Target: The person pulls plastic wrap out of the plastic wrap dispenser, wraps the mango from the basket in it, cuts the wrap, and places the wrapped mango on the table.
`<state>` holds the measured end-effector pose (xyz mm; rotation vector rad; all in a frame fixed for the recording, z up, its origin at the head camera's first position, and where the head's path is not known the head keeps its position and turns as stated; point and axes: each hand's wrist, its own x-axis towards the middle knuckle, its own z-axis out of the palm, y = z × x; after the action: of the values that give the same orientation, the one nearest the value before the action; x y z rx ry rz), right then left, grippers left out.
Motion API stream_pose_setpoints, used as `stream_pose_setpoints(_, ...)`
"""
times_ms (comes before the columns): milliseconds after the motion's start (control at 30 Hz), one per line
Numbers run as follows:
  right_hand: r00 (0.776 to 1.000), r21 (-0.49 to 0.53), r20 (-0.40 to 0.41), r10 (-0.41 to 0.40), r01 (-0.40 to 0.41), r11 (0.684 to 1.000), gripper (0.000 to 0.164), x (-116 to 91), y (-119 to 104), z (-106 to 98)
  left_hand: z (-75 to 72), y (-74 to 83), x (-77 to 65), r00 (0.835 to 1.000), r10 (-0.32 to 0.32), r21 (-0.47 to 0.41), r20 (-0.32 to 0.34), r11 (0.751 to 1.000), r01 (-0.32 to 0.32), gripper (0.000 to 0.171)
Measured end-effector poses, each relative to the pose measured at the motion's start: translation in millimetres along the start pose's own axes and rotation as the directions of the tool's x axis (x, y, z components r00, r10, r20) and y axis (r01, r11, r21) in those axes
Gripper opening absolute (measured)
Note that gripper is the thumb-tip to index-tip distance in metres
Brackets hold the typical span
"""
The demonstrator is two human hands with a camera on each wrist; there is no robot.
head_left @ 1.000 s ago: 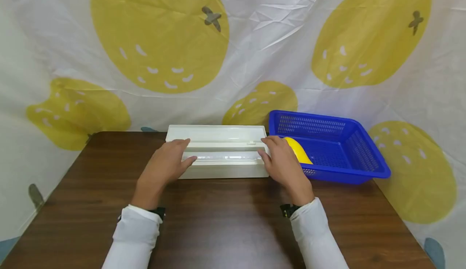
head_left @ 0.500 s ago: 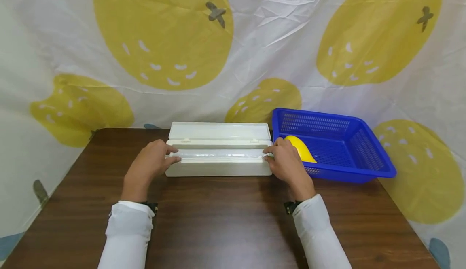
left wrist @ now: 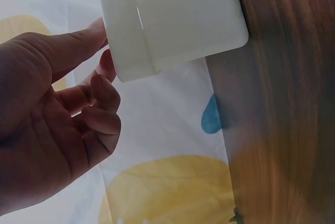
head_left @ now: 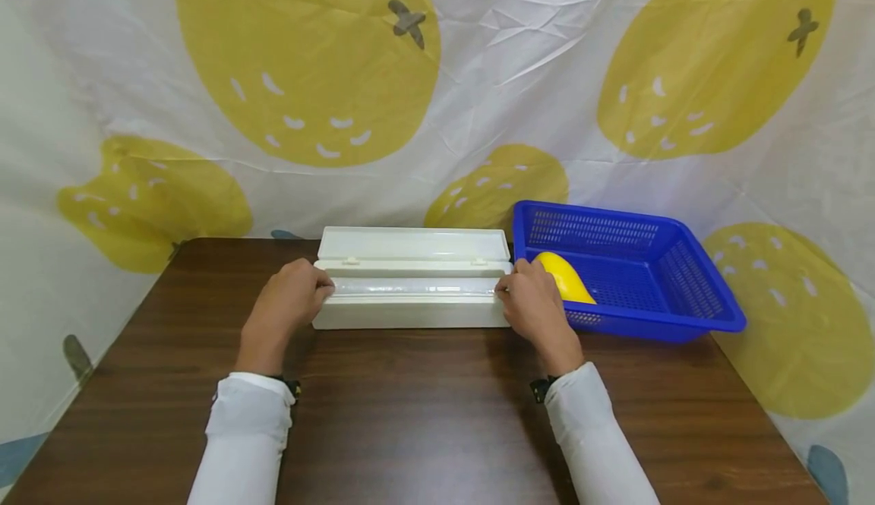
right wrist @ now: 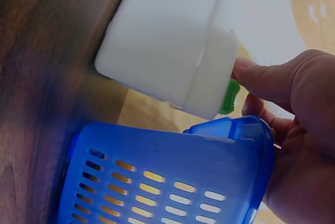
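Note:
A long white plastic wrap dispenser (head_left: pixel 410 317) lies on the table with its lid (head_left: pixel 413 244) swung back. Along its opening runs the shiny clear plastic wrap (head_left: pixel 417 286). At the left end, my left hand (head_left: pixel 283 300) pinches the wrap between thumb and forefinger. My right hand (head_left: pixel 536 300) pinches it likewise at the right end. Both fingertips are partly hidden behind the dispenser's corners in the wrist views. A small green toothed piece (right wrist: pixel 230 97) shows at the dispenser's right end, close to the right fingertips.
Right beside the right hand stands a blue perforated basket (head_left: pixel 656 323), holding a smooth yellow object (head_left: pixel 563 277), partly hidden by that hand. Behind the dark wooden table (head_left: pixel 410 414) hangs a white cloth (head_left: pixel 478 95) printed with yellow fruit.
Both hands have come down to the dispenser's ends, the left shifting outward to the left. Their thumbs and forefingers have closed on the plastic wrap. The view has shifted slightly.

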<state>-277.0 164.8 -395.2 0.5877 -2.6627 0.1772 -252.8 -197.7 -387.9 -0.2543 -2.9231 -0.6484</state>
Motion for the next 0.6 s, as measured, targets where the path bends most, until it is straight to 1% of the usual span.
stream_pose_setpoints(133,0.999,-0.032,-0.034,-0.009,0.008,0.999,0.011,1.0,-0.1,5.5,0.9,0.1,0.0,1.000,-0.013,0.001,0.010,1.000,0.013,0.021)
stream_pose_setpoints(233,0.999,-0.046,-0.039,-0.009,0.007,0.999,0.011,1.2,-0.6,7.6,1.3,-0.2,-0.4,1.000,-0.020,0.010,0.019,1.000,0.020,0.022)
stream_pose_setpoints(367,0.999,-0.031,-0.046,0.009,-0.010,0.999,0.010,1.8,-1.5,7.4,0.2,0.4,-1.0,1.000,-0.007,0.025,0.022,1.000,0.007,0.023)
stream_pose_setpoints(600,0.998,-0.004,-0.055,0.038,-0.038,0.999,0.010,2.1,-2.3,8.0,-3.4,2.6,-1.9,1.000,-0.005,0.005,0.020,1.000,0.005,0.022)
